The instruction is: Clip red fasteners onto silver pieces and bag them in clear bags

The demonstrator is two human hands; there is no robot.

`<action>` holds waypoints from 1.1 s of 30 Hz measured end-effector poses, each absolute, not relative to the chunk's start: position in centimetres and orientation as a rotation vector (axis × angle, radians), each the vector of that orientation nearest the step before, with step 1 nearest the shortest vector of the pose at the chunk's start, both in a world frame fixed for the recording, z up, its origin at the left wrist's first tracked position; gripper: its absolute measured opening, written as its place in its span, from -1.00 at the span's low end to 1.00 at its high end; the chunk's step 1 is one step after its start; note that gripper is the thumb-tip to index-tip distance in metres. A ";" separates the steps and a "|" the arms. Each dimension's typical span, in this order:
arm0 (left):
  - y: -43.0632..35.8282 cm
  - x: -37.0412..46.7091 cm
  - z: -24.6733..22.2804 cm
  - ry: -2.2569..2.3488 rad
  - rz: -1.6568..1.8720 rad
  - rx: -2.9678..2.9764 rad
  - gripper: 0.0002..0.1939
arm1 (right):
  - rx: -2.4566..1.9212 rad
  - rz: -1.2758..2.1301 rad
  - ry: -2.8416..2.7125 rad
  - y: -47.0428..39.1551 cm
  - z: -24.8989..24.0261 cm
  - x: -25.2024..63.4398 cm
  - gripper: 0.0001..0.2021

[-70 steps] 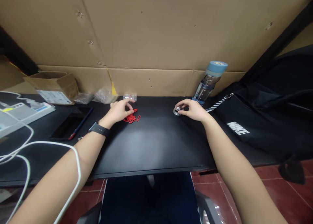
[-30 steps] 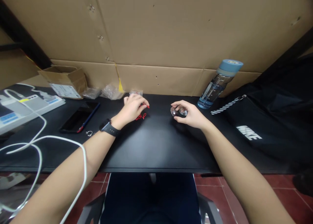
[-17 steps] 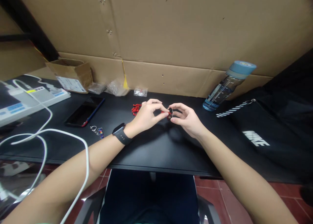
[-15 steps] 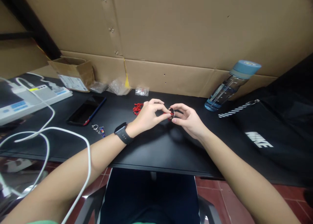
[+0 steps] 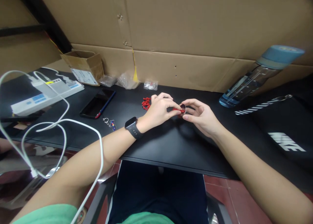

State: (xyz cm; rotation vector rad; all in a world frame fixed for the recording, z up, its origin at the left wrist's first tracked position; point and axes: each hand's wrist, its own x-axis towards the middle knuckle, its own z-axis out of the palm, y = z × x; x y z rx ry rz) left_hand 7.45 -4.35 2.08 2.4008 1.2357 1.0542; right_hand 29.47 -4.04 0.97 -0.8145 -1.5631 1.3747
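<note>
Over the black desk, my left hand (image 5: 160, 110) pinches a thin red cord (image 5: 177, 110) between thumb and fingertips. Facing it, my right hand (image 5: 202, 117) grips a metal ring (image 5: 185, 110), which stands on edge between thumb and index finger. Cord and ring meet between the two hands; whether the cord passes through the ring is too small to tell. A tangle of red cords (image 5: 146, 103) lies just behind my left hand, partly covered by it. A keychain with a small coloured tag (image 5: 112, 125) rests on the desk left of my wrist.
A phone (image 5: 98, 103) and a power strip (image 5: 29, 104) with looping white cables (image 5: 100, 152) are on the left. Along the back stand a cardboard box (image 5: 85, 70) and plastic packets (image 5: 127, 80). A tilted water bottle (image 5: 259, 77) and a black bag (image 5: 274, 119) occupy the right.
The view has shifted, so the desk items appear further right or lower in places. Both hands keep their hold on the red cord and the ring, close together.
</note>
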 end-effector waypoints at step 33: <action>-4.6 7.9 1.6 1.199 1.190 2.334 -0.84 | -0.891 1.041 -1.674 -5.6 1.9 28.7 -0.55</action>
